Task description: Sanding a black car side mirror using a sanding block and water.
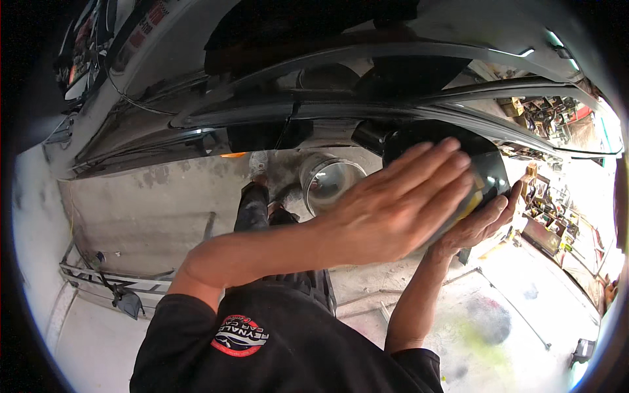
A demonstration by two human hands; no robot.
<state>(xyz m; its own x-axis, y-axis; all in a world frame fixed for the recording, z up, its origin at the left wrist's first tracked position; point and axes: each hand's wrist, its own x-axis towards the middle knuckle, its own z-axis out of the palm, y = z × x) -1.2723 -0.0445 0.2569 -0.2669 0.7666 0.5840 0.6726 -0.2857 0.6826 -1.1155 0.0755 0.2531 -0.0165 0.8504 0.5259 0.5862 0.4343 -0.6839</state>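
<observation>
A glossy black side mirror (429, 134) juts out from the black car in front of me. My left hand (409, 196) lies across its housing, fingers long and nearly flat, slightly smeared by motion. Whether anything is under that palm is hidden. My right hand (481, 226) braces the mirror's right edge, its fingers curved along the rim. A yellow patch (473, 202) shows on the mirror between the two hands; I cannot tell if it is a mark, a reflection or a thin sheet.
The car's black body (262, 118) spans the far side. A round bucket (314, 190) stands on the concrete floor (151, 203) by my feet. Cluttered shelving or parts (550, 216) lie at the right. A metal frame (111, 278) is at the left. Paint stains (488, 321) mark the pale surface near right.
</observation>
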